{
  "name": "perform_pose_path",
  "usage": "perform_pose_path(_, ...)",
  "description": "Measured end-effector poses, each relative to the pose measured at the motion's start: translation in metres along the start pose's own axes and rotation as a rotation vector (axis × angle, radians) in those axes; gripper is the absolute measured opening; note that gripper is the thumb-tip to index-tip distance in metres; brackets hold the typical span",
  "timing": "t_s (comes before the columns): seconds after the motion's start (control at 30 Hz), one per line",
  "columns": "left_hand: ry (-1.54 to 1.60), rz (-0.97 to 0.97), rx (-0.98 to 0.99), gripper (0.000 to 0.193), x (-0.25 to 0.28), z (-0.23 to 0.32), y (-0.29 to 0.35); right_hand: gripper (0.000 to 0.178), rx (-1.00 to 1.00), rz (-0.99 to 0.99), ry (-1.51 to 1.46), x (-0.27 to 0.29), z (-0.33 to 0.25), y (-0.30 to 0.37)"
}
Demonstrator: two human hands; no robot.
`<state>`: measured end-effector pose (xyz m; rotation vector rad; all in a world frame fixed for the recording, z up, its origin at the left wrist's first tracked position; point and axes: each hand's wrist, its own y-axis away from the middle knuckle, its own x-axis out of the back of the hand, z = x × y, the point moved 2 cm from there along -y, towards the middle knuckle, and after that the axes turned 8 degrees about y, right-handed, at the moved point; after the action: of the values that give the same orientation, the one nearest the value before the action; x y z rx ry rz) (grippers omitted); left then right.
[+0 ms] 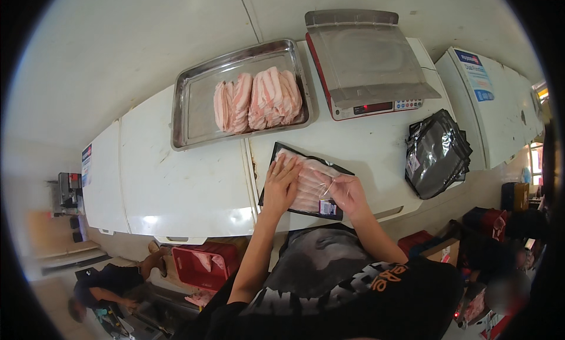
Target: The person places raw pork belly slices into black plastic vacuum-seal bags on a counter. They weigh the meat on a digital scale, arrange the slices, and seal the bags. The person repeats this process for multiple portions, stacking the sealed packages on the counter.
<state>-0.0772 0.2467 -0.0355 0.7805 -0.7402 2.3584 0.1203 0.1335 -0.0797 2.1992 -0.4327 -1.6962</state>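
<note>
Bag (306, 194): flat, black-edged, clear on top, lying askew on the counter (191, 190) directly in front of the person, close to the front edge. Pale pink slices (301, 203) show through the film in an overlapping row. Label (328, 207), white and purple, at the lower right corner.

Left hand (281, 184): grip wide, fingers spread and laid flat over the upper left part of the bag. Right hand (347, 193): at the right end, fingers bent in toward the clear film, which creases and shines beside them. Whether this grip pinches the film or merely rests against it, cannot tell; nor whether any fingertip is under the film.

Handling (judged): modest weight, limp contents, slick film. Slices likely slide over one another if the bag is tipped; lifting by one corner would probably let them bunch. Film looks thin, liable to wrinkle, slippery if greasy. Best hold: one palm spread beneath the row, other hand on the black margin, off the meat; for small adjustments, press flat with the fingers rather than squeeze.

Outward: steel tray (197, 119) beyond the bag to the left, bearing two meat stacks (275, 99) side by side. Scale (376, 57) beyond to the right, metal pan, red display lit. Spare bags (438, 155), black and glossy, fanned at the counter's right. Below, lower left: red crate (191, 265) with meat inside; a co-worker (115, 281) nearby.
</note>
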Motion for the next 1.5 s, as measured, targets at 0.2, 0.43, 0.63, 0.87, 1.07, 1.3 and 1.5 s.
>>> perform_pose_path(0.2, -0.034, -0.019, 0.005, 0.036, -0.001, 0.002, 0.002, 0.049, -0.019, -0.033, 0.02, 0.006, -0.006, 0.006)
perform_pose_path(0.43, 0.05, -0.026, 0.076, 0.038, -0.001, 0.0, 0.002, 0.043, 0.347, 0.162, 1.04, 0.014, -0.034, 0.054)
perform_pose_path(0.63, 0.057, -0.116, 0.069, 0.037, 0.002, 0.003, 0.0, 0.049, 0.628, -0.148, 1.818, -0.006, -0.027, 0.075)
perform_pose_path(0.87, -0.048, -0.135, 0.062, 0.047, 0.003, 0.007, 0.002, 0.056, 0.64, -0.13, 2.167, -0.021, -0.019, 0.07)
perform_pose_path(1.07, -0.033, -0.013, 0.08, 0.041, 0.008, 0.025, 0.007, 0.045, 0.673, -0.153, 2.041, -0.009, -0.057, 0.076)
perform_pose_path(1.3, 0.556, 0.143, 0.757, 0.038, 0.01, 0.055, 0.112, 0.021, 0.406, 0.146, 1.713, -0.01, -0.101, 0.046)
perform_pose_path(1.5, 1.078, 0.024, 1.114, 0.061, -0.079, 0.106, 0.139, 0.044, -0.203, -0.108, 1.977, -0.03, -0.107, 0.004)
